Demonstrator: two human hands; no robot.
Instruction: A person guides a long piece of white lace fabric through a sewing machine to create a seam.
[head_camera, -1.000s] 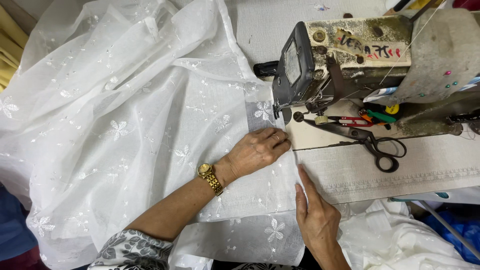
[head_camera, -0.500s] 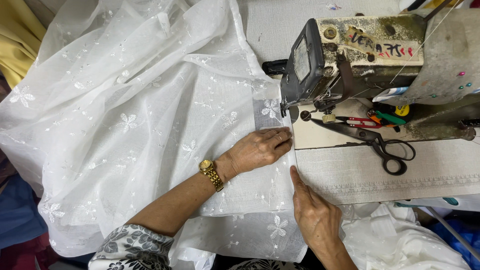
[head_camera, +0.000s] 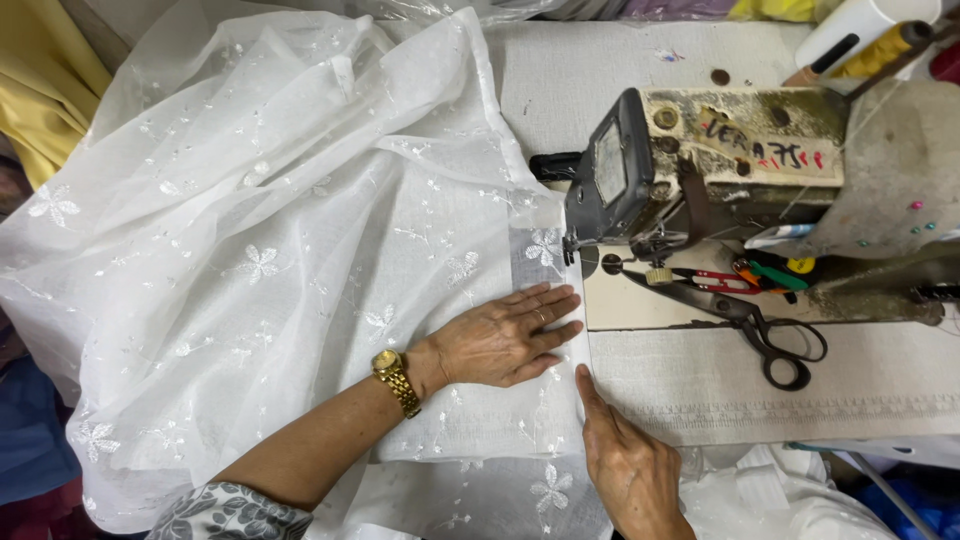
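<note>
A large sheer white fabric (head_camera: 280, 250) with embroidered flowers covers the left of the sewing table. My left hand (head_camera: 505, 340), with a gold watch on its wrist, lies flat on the fabric near its right edge, fingers spread toward the needle. My right hand (head_camera: 625, 460) rests lower down, its forefinger pressing along that same edge. The worn sewing machine (head_camera: 720, 160) stands just beyond, its presser foot (head_camera: 572, 250) over the fabric's hem.
Black-handled scissors (head_camera: 760, 325) lie on the machine bed, beside small red and green clippers (head_camera: 745, 275). A yellow thread cone (head_camera: 880, 50) stands at the back right. Yellow cloth (head_camera: 45, 100) hangs at the far left. More white fabric (head_camera: 790, 495) bunches at the lower right.
My left hand has flattened out, its fingers now stretched along the hem. My right hand stays at the edge. The view has shifted slightly.
</note>
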